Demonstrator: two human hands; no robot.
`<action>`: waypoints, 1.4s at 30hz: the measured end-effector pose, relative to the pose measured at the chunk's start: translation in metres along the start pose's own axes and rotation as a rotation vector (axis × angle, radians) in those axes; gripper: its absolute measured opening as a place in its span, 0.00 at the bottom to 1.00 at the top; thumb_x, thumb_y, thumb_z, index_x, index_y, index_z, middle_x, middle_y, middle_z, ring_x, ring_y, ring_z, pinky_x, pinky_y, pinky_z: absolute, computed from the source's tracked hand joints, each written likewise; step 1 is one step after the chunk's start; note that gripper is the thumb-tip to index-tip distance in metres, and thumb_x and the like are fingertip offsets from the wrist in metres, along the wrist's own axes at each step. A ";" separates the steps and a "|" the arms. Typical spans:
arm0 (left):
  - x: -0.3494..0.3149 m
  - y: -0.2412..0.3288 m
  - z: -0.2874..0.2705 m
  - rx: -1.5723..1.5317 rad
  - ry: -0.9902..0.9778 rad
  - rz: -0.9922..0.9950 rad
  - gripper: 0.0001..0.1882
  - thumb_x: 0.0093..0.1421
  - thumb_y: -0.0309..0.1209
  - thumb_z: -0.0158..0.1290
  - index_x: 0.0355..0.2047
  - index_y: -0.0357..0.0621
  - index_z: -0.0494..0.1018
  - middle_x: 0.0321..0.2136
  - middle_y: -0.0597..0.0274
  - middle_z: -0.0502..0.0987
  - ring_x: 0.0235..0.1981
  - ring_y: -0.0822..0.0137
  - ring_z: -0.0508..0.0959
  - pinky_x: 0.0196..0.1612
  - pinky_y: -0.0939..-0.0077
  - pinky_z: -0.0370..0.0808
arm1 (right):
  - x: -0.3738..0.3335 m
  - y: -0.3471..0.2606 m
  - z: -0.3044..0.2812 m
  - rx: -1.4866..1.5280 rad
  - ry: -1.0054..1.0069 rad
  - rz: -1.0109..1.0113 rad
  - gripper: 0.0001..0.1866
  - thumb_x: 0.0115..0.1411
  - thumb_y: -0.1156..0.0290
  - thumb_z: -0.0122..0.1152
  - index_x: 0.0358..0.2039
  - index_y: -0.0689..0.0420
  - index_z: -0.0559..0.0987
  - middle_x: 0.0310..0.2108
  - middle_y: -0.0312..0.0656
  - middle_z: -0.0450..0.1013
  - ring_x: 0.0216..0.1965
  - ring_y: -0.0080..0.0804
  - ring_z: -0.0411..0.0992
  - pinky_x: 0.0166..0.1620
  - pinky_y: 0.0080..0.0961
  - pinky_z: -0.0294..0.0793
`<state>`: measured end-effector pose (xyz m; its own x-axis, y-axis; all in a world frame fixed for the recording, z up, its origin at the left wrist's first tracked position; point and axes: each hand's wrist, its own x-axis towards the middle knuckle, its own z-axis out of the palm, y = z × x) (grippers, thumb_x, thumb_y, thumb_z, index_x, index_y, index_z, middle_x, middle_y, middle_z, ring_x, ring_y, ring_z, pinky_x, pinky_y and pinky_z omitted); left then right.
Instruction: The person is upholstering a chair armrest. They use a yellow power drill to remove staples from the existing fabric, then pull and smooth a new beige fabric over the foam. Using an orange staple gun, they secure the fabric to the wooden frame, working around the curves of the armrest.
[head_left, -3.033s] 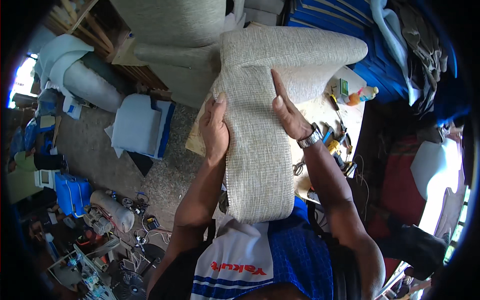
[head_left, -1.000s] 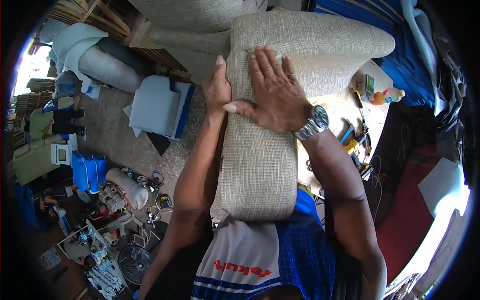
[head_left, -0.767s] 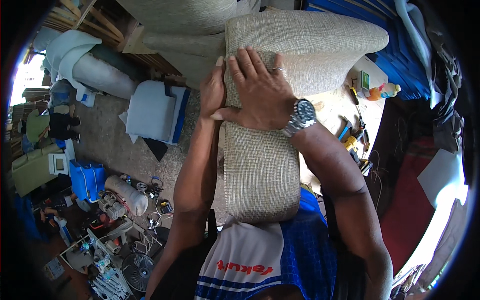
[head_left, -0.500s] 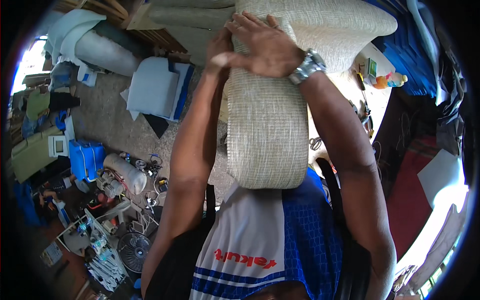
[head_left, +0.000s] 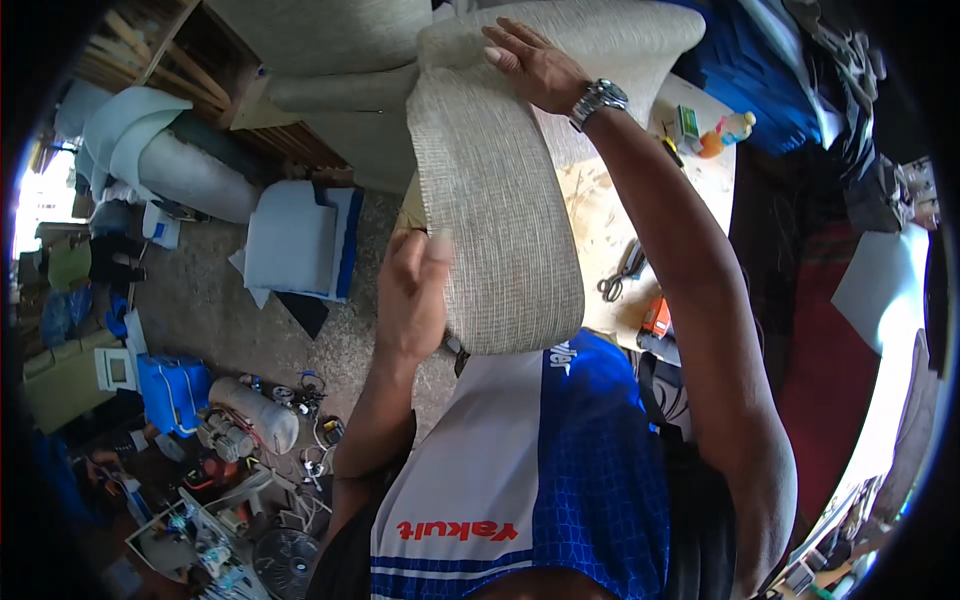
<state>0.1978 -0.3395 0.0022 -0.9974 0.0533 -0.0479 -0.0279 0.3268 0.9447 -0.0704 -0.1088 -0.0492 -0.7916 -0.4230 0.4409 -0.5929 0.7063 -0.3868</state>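
A long strip of beige woven upholstery fabric runs toward me and curves down at its near end, close to my shirt. My left hand is closed at the strip's frayed left edge, the thumb blurred over the cloth and the curled fingers partly hidden. Farther off, my right hand lies on the fabric with its fingers stretched out and holds nothing. A metal watch circles that wrist. Under the fabric is a pale wooden work surface, on which dark-handled scissors lie to the right of the strip.
More beige-covered upholstery stands at the far left. On the work surface's right are a small green box and an orange bottle; an orange tool lies nearer. Leftward on the floor are white padded sheets, a blue case and a fan.
My left hand has come back toward me from beside the right hand to the strip's left edge. My right hand stays at the far part of the fabric, its fingers more apart from the left.
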 end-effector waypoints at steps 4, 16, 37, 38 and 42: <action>-0.013 0.030 0.013 0.132 0.053 0.079 0.33 0.66 0.56 0.51 0.45 0.31 0.77 0.44 0.44 0.77 0.43 0.57 0.76 0.47 0.62 0.72 | 0.015 0.004 0.005 -0.365 -0.027 0.039 0.39 0.67 0.31 0.32 0.70 0.41 0.61 0.73 0.42 0.51 0.74 0.43 0.47 0.72 0.53 0.51; -0.044 0.000 0.015 -0.167 -0.118 -0.035 0.22 0.71 0.43 0.51 0.37 0.32 0.81 0.28 0.62 0.79 0.23 0.78 0.73 0.28 0.76 0.70 | -0.093 -0.077 -0.016 -0.269 -0.180 -0.117 0.46 0.65 0.29 0.28 0.74 0.46 0.50 0.75 0.48 0.41 0.76 0.48 0.37 0.72 0.61 0.44; -0.081 0.002 0.020 0.060 -0.206 0.134 0.15 0.65 0.34 0.59 0.45 0.33 0.78 0.47 0.48 0.76 0.48 0.57 0.76 0.49 0.64 0.74 | -0.184 -0.181 -0.081 -0.154 -0.406 -0.143 0.58 0.52 0.22 0.44 0.73 0.50 0.51 0.75 0.48 0.41 0.75 0.52 0.37 0.70 0.67 0.37; -0.084 0.001 0.018 0.022 -0.231 0.072 0.16 0.65 0.33 0.58 0.47 0.33 0.78 0.52 0.45 0.73 0.54 0.53 0.74 0.54 0.60 0.72 | -0.185 -0.180 -0.081 -0.149 -0.409 -0.142 0.59 0.51 0.21 0.44 0.73 0.50 0.51 0.75 0.49 0.41 0.75 0.52 0.37 0.70 0.68 0.37; -0.091 -0.018 0.012 -0.045 -0.231 0.093 0.17 0.65 0.31 0.56 0.50 0.33 0.76 0.58 0.42 0.69 0.60 0.47 0.71 0.59 0.56 0.70 | -0.196 -0.190 -0.087 -0.086 -0.475 -0.151 0.61 0.49 0.20 0.45 0.74 0.50 0.50 0.75 0.51 0.39 0.75 0.53 0.36 0.70 0.68 0.34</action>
<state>0.2896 -0.3390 -0.0140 -0.9545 0.2968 -0.0276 0.0557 0.2687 0.9616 0.2107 -0.1110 0.0084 -0.6896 -0.7216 0.0613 -0.7075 0.6531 -0.2702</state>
